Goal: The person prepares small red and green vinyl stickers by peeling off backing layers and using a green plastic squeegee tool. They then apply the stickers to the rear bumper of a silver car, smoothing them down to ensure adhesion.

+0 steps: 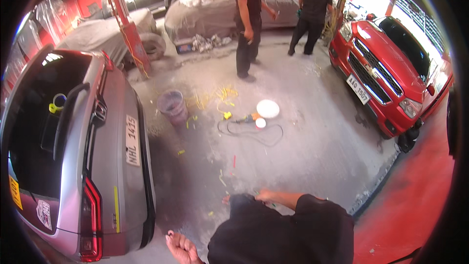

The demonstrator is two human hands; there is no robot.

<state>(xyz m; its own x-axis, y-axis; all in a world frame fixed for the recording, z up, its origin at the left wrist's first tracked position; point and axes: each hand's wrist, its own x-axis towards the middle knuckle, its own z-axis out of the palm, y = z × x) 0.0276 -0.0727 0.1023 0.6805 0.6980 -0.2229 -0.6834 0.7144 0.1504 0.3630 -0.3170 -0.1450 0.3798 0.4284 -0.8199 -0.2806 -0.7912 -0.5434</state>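
My left hand (183, 248) is low in the picture, near the rear of a grey car (119, 190). Its fingers are curled closed, and whatever they may hold is too small to make out. My right hand (265, 195) rests at the front of my black shirt (278, 234), the forearm bent across from the right. Its fingers are partly hidden against the cloth. Yellow tape (117, 209) runs down the grey car's bumper corner. A yellow tape roll (56, 105) sits on its rear window.
A bucket (172, 107), an orange power tool with a round white pad (267, 109), and a yellow cord (210, 99) lie on the concrete floor. Two people in black (248, 19) (311, 14) stand farther off. A red pickup (381, 68) is at right, a covered car (215, 12) behind.
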